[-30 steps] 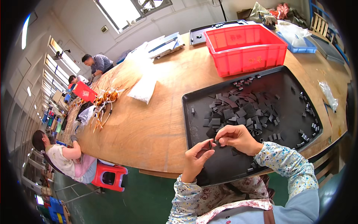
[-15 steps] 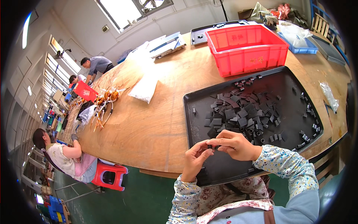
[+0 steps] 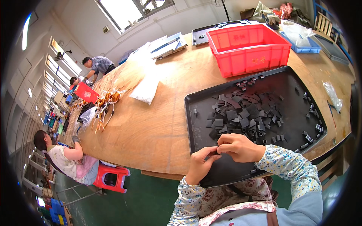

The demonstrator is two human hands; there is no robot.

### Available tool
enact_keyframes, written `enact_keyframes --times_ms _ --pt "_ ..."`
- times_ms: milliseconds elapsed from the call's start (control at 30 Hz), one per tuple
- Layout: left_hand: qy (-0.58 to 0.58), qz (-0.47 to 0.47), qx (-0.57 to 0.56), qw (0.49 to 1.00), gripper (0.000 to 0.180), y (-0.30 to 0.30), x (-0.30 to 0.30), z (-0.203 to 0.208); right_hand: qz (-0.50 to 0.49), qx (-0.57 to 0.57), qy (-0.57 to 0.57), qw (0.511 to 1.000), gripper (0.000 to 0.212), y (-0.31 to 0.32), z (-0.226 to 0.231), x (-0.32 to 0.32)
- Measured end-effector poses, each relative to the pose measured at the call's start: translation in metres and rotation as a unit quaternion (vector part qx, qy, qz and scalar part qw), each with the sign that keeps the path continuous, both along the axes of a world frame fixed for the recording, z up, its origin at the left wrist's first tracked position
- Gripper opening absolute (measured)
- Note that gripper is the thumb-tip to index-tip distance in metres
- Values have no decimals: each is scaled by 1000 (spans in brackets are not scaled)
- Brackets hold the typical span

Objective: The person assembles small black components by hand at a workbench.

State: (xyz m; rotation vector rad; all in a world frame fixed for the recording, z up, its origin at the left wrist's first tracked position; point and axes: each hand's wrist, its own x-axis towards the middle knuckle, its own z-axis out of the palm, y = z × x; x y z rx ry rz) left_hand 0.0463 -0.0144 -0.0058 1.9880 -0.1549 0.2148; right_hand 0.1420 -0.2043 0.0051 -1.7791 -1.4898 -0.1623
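Above the near edge of a black tray, my left hand and my right hand meet at the fingertips. Both are closed in a pinch; whatever is between the fingers is hidden by them. Beyond my hands lies a heap of flat black pieces in the tray. Short black tubes lie at the heap's near side, with more tubes along the tray's right side and others near its far edge.
A red plastic crate stands just behind the tray. To the left on the wooden table are a white bag and copper-coloured coils with wires. One person sits at the left edge by a red stool; two others work farther off.
My joined fingertips have shifted slightly to the right. Small black bits visible between them half a second ago are now covered by the fingers.
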Motion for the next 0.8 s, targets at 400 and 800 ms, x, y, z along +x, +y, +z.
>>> enact_keyframes --times_ms 400,800 --pt "28 -10 -58 998 22 3 -3 -4 -16 3 0 1000 25 4 0 -8" --pt "82 -32 -164 982 17 9 -3 -11 77 124 580 801 20 3 5 -1"
